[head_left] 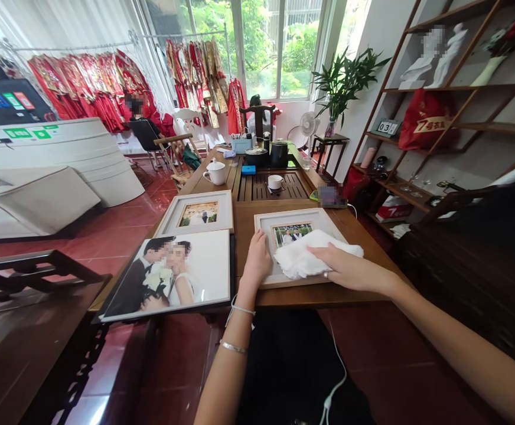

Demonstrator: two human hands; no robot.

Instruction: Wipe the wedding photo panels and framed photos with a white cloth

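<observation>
A light wooden picture frame point(326, 219) with a small photo point(286, 234) of people outdoors lies flat on the table point(246, 242) in front of me. My left hand point(258, 260) grips its left edge, fingers closed around the side. With my right hand point(339, 265) I press a white cloth point(302, 255) onto the frame; its fingers are closed on the fabric. The cloth hides the lower right of the photo. To the left lie a large wedding photo panel point(208, 268) and, behind it, another framed photo point(228, 209).
Farther back are a white lidded cup point(215, 173), a slatted tea tray point(299, 188) with a teacup point(275, 181), a blue box point(248, 170) and a dark kettle point(279, 154). A phone point(332, 196) lies at the right. A person sits point(257, 121) at the far end.
</observation>
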